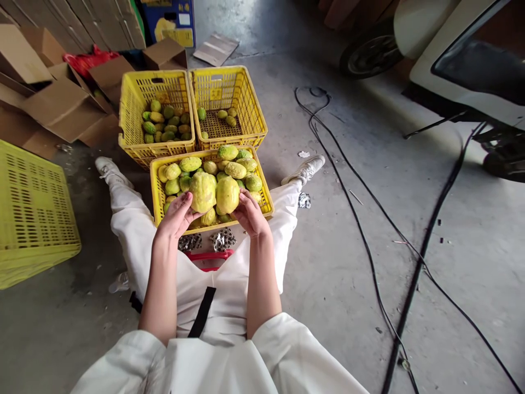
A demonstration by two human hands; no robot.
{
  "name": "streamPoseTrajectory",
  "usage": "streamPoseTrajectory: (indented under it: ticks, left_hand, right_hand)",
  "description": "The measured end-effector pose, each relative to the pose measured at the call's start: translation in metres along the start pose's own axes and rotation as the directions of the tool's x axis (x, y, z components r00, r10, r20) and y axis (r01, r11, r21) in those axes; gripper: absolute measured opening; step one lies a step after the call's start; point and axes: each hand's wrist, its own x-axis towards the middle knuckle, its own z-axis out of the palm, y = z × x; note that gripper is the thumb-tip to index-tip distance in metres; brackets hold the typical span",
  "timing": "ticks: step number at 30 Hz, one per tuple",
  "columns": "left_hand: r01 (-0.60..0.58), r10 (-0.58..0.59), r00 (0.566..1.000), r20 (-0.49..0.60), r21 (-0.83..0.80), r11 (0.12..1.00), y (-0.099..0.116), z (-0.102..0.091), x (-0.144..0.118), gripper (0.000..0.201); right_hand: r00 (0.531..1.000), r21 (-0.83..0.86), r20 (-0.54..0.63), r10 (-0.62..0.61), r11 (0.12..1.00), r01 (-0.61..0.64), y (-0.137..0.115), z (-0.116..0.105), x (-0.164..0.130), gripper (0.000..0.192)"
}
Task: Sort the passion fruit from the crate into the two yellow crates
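Note:
My left hand (177,214) is closed around a large, lumpy yellow-green fruit (203,192). Beside it, my right hand (250,214) grips a slightly smaller, smoother yellow fruit (227,196). Both fruits are held up side by side above a shallow yellow crate (268,203) in front of me. Several oval green and yellow fruits (235,170) fill that crate, partly hidden by my hands. The fingers under the held fruits are mostly out of sight.
Two deeper yellow crates, left (135,87) and right (257,112), stand behind with fruits inside. Another yellow crate (36,219) is at far left. Cardboard boxes (61,109) lie at the upper left. Black cables (361,219) cross the floor toward a parked vehicle (435,65).

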Motion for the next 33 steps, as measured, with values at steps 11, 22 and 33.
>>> streamPoseTrajectory:
  ticks: [11,22,33]
  left_hand:
    - [0.01,-0.003,0.998,-0.067,0.113,0.994,0.001,0.003,0.001,0.029]
    - [0.086,-0.094,0.988,-0.119,-0.071,0.994,-0.006,0.006,0.003,0.039]
    - [0.204,-0.311,0.94,-0.14,-0.497,0.843,-0.007,-0.01,0.014,0.049]
  right_hand:
    - [0.999,-0.143,0.003,0.049,0.989,-0.048,0.004,-0.002,0.001,0.042]
    - [0.976,0.049,0.024,0.215,0.975,-0.216,0.02,-0.009,0.008,0.041]
    - [0.983,0.414,0.074,0.168,0.892,-0.184,0.023,-0.002,0.011,0.032]
